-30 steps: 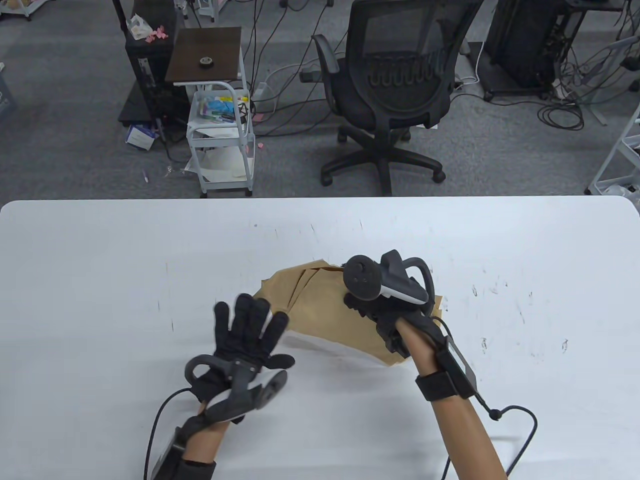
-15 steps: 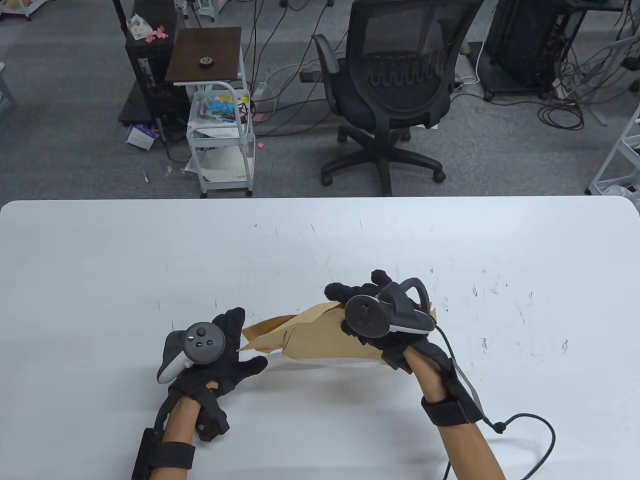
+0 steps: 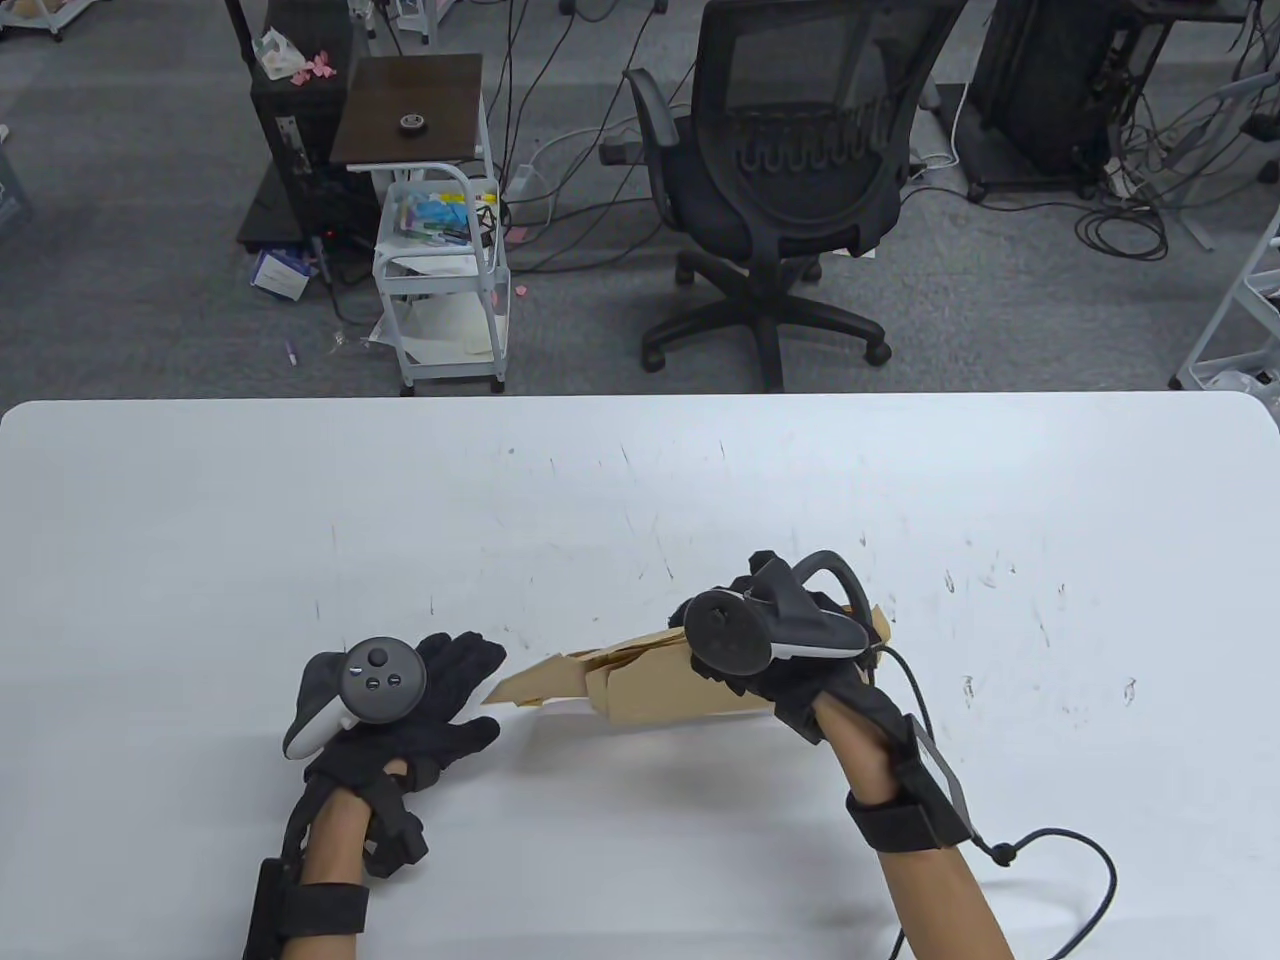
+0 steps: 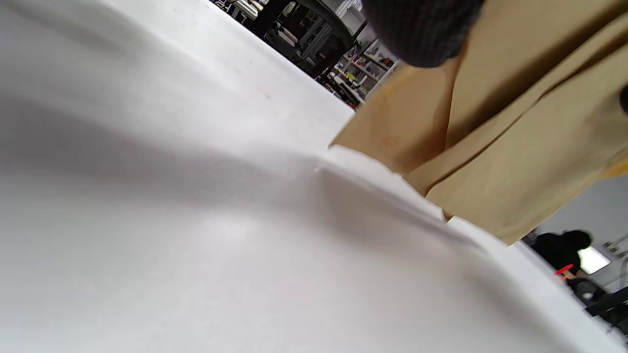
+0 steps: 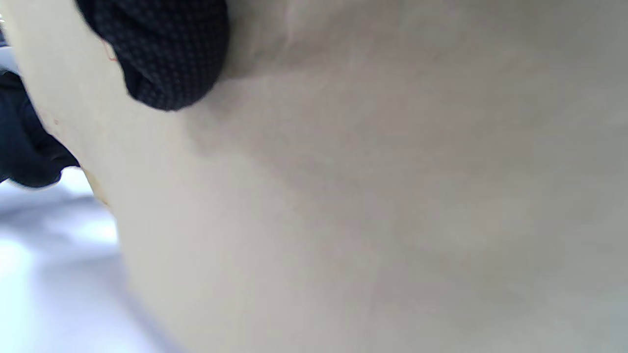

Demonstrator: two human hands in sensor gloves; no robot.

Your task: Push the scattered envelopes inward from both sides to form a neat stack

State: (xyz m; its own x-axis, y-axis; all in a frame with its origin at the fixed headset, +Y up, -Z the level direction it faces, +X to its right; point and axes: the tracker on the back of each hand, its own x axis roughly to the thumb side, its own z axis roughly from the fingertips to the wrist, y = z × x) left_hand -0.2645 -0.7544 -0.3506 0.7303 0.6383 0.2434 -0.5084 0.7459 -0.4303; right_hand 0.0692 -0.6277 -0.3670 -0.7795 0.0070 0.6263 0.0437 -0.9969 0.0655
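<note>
Several brown envelopes are held as a bundle, tipped up on their long edge on the white table. My right hand grips the bundle's right end, and one of its fingertips presses on the paper. My left hand lies open, palm down, just left of the bundle's pointed left corner. In the left wrist view a fingertip hangs at the fanned envelopes. I cannot tell whether it touches them.
The table's far edge lies beyond the hands. Behind it stand a black office chair and a small white cart. My right wrist cable trails on the table at the lower right.
My right hand has tipped the flat envelopes up onto their edge and drawn them nearer. My left hand has turned palm down and settled at the bundle's left end.
</note>
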